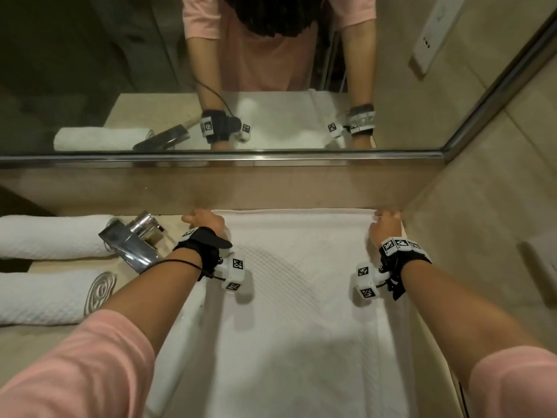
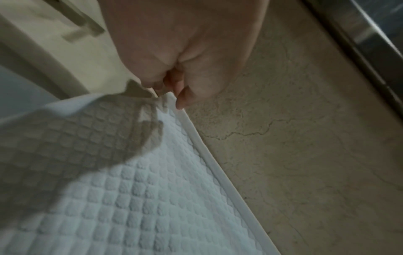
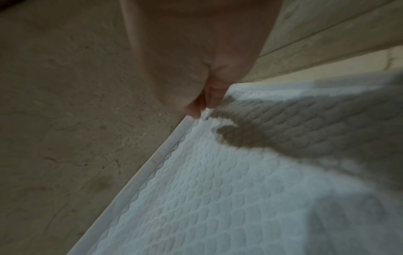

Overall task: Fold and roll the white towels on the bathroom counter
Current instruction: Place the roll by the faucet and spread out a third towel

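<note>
A white waffle-weave towel (image 1: pixel 301 297) lies spread flat on the counter, its far hem against the backsplash. My left hand (image 1: pixel 205 220) pinches the far left corner of the towel (image 2: pixel 172 98). At the far right corner of the towel (image 3: pixel 209 110), my right hand (image 1: pixel 387 221) pinches the cloth between thumb and fingers. Both corners sit low, close to the stone. Two rolled white towels (image 1: pixel 51 236) (image 1: pixel 45 297) lie on the left, one behind the other.
A chrome faucet (image 1: pixel 135 242) stands just left of my left wrist. The stone backsplash (image 1: pixel 271 188) and mirror rise right behind the towel. A tiled side wall (image 1: pixel 482 236) closes the right side. The counter edge (image 1: pixel 434 342) shows beside the towel.
</note>
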